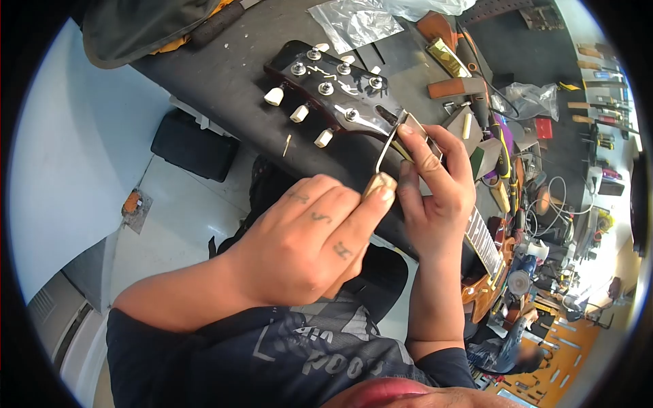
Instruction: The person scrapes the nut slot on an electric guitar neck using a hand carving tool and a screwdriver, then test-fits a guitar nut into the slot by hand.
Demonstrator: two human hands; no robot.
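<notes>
Hands (306, 238) (435, 187) hold file (384, 153) at guitar headstock (326, 88).

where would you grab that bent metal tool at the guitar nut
By its pale wooden handle, from below on the near side. The thin bent shaft rises to the headstock, and the handle is the thick end, already pinched by the left hand.

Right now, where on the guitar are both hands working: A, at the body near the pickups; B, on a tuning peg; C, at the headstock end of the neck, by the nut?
C: the left hand and right hand meet just below the headstock, clear of the pegs.
</notes>
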